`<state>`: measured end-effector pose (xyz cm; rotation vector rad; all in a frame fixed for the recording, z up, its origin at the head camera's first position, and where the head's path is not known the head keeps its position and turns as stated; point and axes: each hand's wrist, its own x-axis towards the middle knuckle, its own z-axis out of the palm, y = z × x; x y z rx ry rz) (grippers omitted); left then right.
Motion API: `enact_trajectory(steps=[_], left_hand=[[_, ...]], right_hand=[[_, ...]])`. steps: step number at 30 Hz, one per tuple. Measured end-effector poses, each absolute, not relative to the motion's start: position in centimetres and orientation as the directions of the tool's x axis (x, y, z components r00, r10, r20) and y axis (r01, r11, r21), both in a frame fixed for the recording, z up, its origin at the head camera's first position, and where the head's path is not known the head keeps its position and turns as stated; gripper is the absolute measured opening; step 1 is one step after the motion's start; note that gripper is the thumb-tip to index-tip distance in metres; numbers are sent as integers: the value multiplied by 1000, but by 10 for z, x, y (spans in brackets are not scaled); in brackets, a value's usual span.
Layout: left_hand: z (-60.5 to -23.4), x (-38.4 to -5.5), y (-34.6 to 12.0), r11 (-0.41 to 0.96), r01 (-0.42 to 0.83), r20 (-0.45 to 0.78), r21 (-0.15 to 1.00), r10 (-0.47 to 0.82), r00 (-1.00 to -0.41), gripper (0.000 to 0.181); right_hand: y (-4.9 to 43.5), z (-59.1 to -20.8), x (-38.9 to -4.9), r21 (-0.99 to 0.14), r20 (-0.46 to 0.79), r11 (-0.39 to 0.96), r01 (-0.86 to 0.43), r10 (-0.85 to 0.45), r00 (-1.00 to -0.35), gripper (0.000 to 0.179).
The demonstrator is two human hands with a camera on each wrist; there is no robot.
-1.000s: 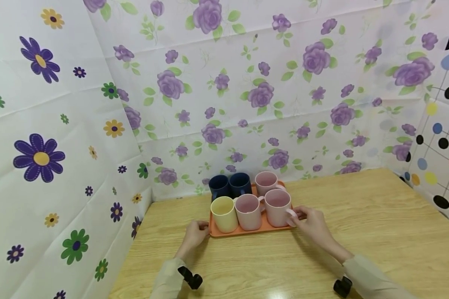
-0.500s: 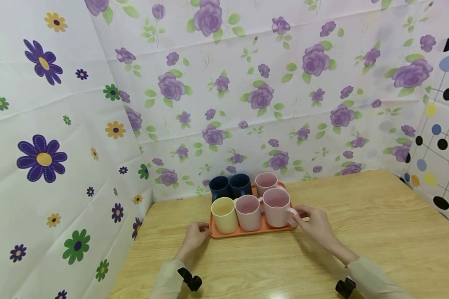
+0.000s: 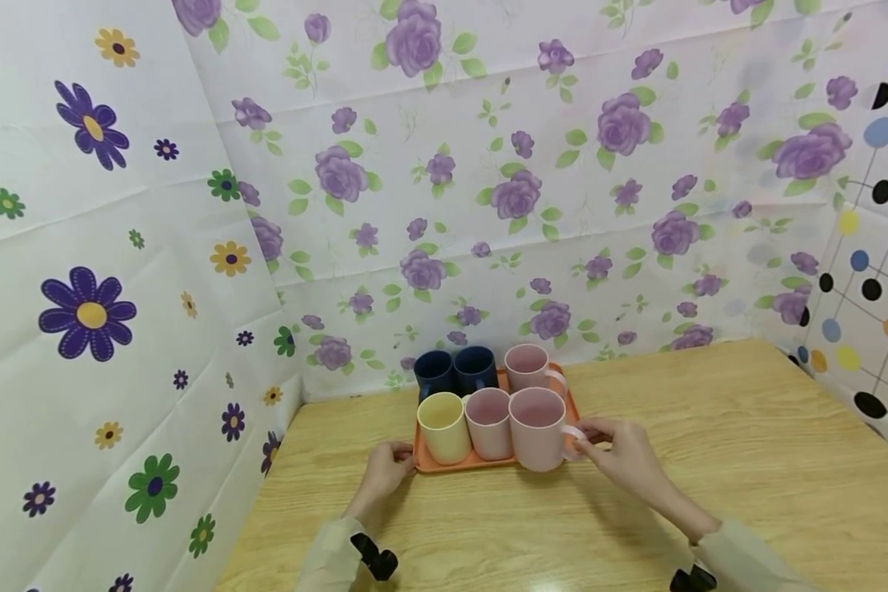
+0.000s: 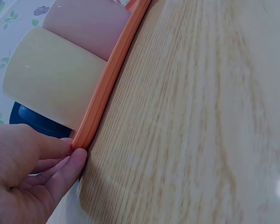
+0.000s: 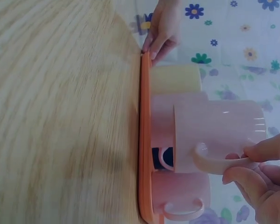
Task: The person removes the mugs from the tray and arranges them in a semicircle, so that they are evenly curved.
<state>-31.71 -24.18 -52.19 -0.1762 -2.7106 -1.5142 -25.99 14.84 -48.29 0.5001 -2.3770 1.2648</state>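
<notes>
My right hand (image 3: 625,456) pinches the handle of a pink mug (image 3: 537,436). In the right wrist view that mug (image 5: 219,130) is raised off the orange tray (image 5: 145,116), with a gap under its base. My left hand (image 3: 387,469) pinches the tray's front left corner between thumb and fingers, as the left wrist view shows at the tray rim (image 4: 102,93). On the tray stand a yellow mug (image 3: 444,432) at front left and a second pink mug (image 3: 487,423) beside it. Behind them are two navy mugs (image 3: 476,370) and another pink mug (image 3: 525,367).
The wooden table (image 3: 710,444) reaches out to the right and front of the tray. A flowered cloth (image 3: 518,271) hangs close behind the tray. Another patterned cloth (image 3: 155,386) borders the table's left side.
The right hand has lifted the front right pink mug off the tray and brought it left and toward me. My left hand keeps its grip on the tray corner.
</notes>
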Motion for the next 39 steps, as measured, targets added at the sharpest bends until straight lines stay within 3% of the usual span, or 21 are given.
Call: enact_trajectory(steps=[5, 26, 35, 39], left_hand=[[-523, -317, -242, 521, 109, 79, 846, 80, -994, 23], [-522, -313, -243, 478, 70, 31, 875, 88, -996, 21], [-521, -314, -242, 484, 57, 20, 873, 80, -997, 21], [-520, -315, -242, 486, 58, 23, 872, 77, -997, 21]], right_hand=[[143, -478, -253, -712, 469, 520, -473, -149, -871, 19], [114, -484, -234, -722, 464, 359, -591, -383, -799, 14], [96, -488, -226, -674, 522, 241, -698, -513, -681, 11], [87, -487, -222, -663, 514, 236, -711, -547, -661, 12]])
